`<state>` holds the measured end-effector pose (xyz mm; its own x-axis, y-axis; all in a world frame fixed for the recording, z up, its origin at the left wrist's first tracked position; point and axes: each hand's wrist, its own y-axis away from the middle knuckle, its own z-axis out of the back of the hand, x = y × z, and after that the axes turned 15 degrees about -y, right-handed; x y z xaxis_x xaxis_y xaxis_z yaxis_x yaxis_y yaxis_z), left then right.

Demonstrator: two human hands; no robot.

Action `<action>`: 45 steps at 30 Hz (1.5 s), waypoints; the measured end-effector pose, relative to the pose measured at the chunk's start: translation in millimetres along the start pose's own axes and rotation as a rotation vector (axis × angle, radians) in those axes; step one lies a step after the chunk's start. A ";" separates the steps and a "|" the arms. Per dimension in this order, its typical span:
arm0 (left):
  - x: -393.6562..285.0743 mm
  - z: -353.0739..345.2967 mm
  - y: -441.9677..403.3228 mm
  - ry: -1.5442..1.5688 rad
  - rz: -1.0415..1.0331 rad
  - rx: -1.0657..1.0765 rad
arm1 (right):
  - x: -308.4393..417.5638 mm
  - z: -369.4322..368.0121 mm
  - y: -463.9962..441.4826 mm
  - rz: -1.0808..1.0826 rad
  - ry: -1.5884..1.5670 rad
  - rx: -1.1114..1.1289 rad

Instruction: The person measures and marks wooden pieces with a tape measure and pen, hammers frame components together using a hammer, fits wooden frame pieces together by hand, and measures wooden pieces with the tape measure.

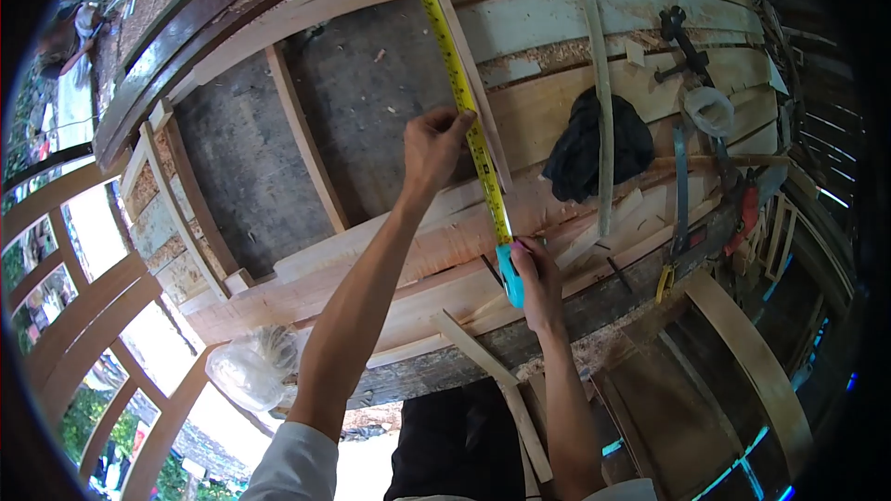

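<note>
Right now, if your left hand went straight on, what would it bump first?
The yellow tape the left hand touches; past it, probably the wooden strip, though depth's unclear.

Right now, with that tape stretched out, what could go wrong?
Two risks, I'd say. The yellow blade runs well out of its teal case; I can't tell whether its far end is hooked, so it might slip and slide back past the left hand. Also, that hand is at the blade partway along, so a sideways nudge could skew it from the wooden board beside it and spoil the reading.
</note>
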<state>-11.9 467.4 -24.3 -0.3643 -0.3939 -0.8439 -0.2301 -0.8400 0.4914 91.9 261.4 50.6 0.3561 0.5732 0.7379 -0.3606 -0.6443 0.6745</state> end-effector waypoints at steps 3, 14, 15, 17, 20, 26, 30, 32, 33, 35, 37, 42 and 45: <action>-0.7 -7.7 -1.5 0.028 -0.048 -0.023 | -12.0 14.0 10.0 0.073 0.029 -0.019; 3.5 -13.9 0.5 -0.010 -0.082 -0.059 | 22.2 2.7 -22.9 -0.010 -0.208 0.096; -1.7 -13.4 2.0 -0.023 -0.077 -0.066 | 20.4 3.7 -25.2 -0.018 -0.205 0.097; -3.3 -12.8 2.6 -0.034 -0.069 -0.074 | 17.6 6.4 -30.2 0.019 -0.126 0.073; 1.9 -15.1 0.1 -0.058 -0.090 -0.084 | 28.5 -2.7 -33.8 0.009 -0.139 0.073; 7.0 -18.9 -1.7 0.017 -0.108 -0.160 | 22.5 -4.9 -40.4 -0.032 -0.152 0.026; 6.6 -15.1 -0.4 -0.043 -0.070 -0.111 | 19.0 -14.5 -38.6 0.081 -0.068 0.021; 4.7 -15.5 0.0 -0.052 -0.068 -0.116 | 26.6 -22.0 -33.9 0.063 -0.123 -0.117; 4.1 -15.8 -0.5 -0.049 -0.053 -0.112 | 25.8 -21.5 -35.5 0.062 -0.120 -0.115; 2.9 -16.9 -0.3 -0.040 -0.034 -0.109 | 23.3 -16.0 -39.8 0.070 -0.110 -0.055; 2.7 -17.4 0.0 -0.073 -0.069 -0.140 | 18.8 -12.0 -44.2 0.048 -0.119 -0.037; 2.6 -16.5 0.5 -0.053 -0.063 -0.129 | 16.5 -9.6 -48.5 0.024 -0.115 0.003; 1.8 -15.7 0.9 -0.068 -0.068 -0.136 | 16.2 -9.3 -48.9 0.028 -0.108 0.011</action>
<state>1.4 460.1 -28.7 -0.4129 -0.3119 -0.8557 -0.1341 -0.9085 0.3959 107.3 306.9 29.8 0.4377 0.4974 0.7490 -0.3619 -0.6651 0.6532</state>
